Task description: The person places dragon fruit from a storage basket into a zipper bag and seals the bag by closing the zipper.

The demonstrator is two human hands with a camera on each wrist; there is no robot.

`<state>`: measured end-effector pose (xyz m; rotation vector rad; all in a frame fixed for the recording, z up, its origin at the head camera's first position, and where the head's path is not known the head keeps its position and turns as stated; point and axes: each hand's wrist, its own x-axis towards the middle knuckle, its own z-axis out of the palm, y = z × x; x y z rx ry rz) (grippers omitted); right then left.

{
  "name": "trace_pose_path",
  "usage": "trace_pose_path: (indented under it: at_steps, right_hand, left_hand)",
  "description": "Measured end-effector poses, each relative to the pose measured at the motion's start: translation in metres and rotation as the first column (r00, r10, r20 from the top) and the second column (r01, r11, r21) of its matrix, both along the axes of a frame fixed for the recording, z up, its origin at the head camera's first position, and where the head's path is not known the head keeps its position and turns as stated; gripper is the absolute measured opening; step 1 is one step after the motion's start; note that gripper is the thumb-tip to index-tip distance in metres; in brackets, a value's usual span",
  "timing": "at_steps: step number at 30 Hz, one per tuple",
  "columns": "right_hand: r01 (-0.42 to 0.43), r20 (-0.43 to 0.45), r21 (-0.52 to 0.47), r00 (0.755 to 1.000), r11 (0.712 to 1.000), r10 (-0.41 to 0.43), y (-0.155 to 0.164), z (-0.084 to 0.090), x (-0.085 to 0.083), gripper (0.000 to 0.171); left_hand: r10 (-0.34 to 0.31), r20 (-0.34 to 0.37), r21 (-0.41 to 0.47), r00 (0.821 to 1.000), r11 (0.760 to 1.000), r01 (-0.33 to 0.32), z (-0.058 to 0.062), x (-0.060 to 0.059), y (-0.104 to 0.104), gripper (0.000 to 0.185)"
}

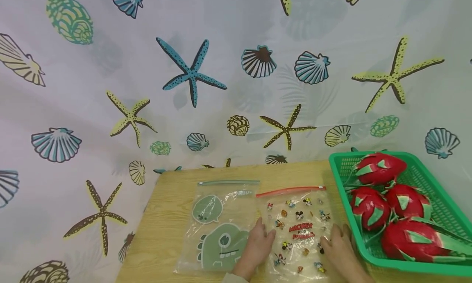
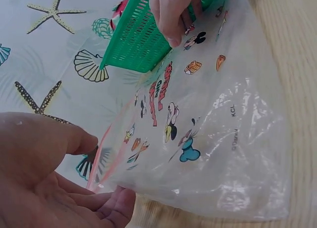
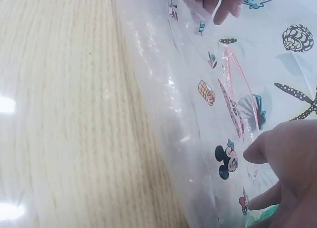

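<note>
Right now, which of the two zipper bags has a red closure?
The Mickey and Friends zipper bag, nearer the green basket; the green-monster zipper bag has a bluish-green one.

It is a screened-off table spot, though whether in a home or elsewhere cannot be told. White cloth [image 1: 221, 21] printed with shells and starfish hangs past the far and left edges of a wood-grain table [image 1: 166, 221], which carries zip bags [image 1: 226, 242] and, toward its right, a green basket [image 1: 441, 193] of dragon fruits [image 1: 402, 242].
</note>
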<state>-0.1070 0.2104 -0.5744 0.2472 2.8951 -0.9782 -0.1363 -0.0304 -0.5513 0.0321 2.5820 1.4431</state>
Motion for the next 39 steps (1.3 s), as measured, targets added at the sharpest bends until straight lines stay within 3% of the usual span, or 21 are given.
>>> trace_pose_path:
  at_steps: [3,7,10,20,24,31,34,39]
  right_hand:
    - [0.005,-0.072,0.011,0.997,1.000,-0.004,-0.001,-0.002,0.002,0.062]
    - [0.020,-0.115,0.032,0.993,0.999,-0.017,-0.002,-0.005,0.003,0.061]
    - [0.032,-0.077,0.033,0.997,0.999,-0.030,-0.004,-0.004,0.002,0.065]
    - [0.048,0.052,0.037,0.997,0.998,-0.050,-0.007,0.001,0.001,0.071]
    - [0.066,0.071,0.019,0.995,0.998,-0.067,-0.007,0.002,-0.002,0.075]
    - [0.085,0.045,-0.104,0.996,0.991,-0.080,-0.008,0.006,-0.005,0.071]
    - [0.101,0.006,-0.149,0.995,0.984,-0.101,-0.008,0.008,-0.004,0.067]
    - [0.120,-0.044,-0.186,0.990,0.975,-0.131,-0.010,0.011,-0.003,0.064]
  left_hand:
    - [0.030,0.016,0.078,0.999,0.996,-0.031,-0.001,-0.001,0.000,0.069]
    - [0.062,0.039,0.108,0.997,0.992,-0.066,-0.002,-0.001,0.000,0.067]
    - [0.069,0.057,0.108,0.996,0.991,-0.075,-0.004,-0.001,-0.001,0.070]
    - [0.049,0.143,0.258,0.988,0.963,-0.085,-0.007,-0.004,-0.004,0.065]
    - [0.044,0.155,0.358,0.987,0.928,-0.098,-0.004,-0.003,-0.005,0.057]
    - [0.021,0.217,0.537,0.976,0.833,-0.138,-0.001,0.003,-0.009,0.041]
    - [0.005,0.224,0.575,0.975,0.807,-0.136,0.000,0.006,-0.010,0.041]
    - [-0.024,0.234,0.655,0.972,0.742,-0.140,0.008,0.008,-0.013,0.045]
